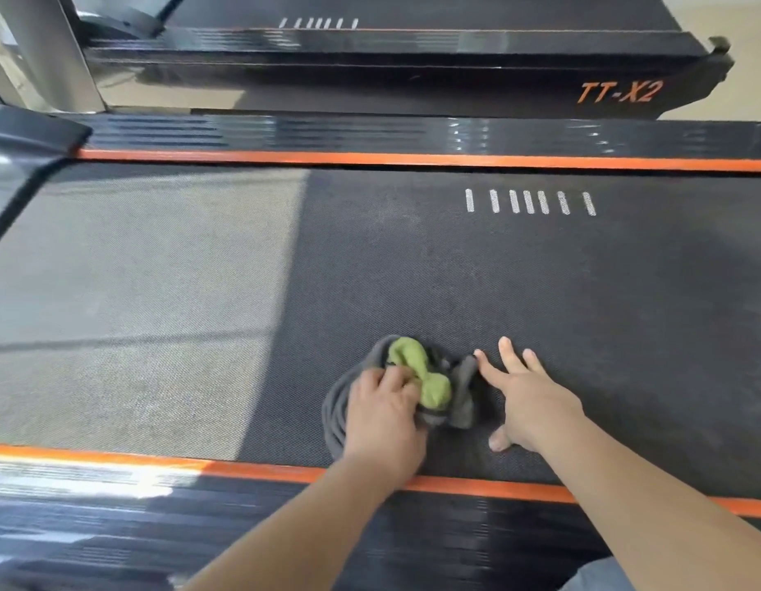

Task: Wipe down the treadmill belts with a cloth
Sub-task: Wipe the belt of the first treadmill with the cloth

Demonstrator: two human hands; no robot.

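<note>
The left hand (383,413) grips a bunched grey-and-green cloth (428,388) against the near treadmill belt (413,270), low at 6 o'clock, close to the near orange edge strip (259,470). The right hand (530,403) lies flat at 5 o'clock, fingers spread and holding nothing, fingertips just beside the cloth. The belt shows no clear wiped track, so progress looks early: most of it, toward 9, 12 and 3 o'clock, probably remains. The second treadmill's belt (455,10) at 12 o'clock appears untouched.
</note>
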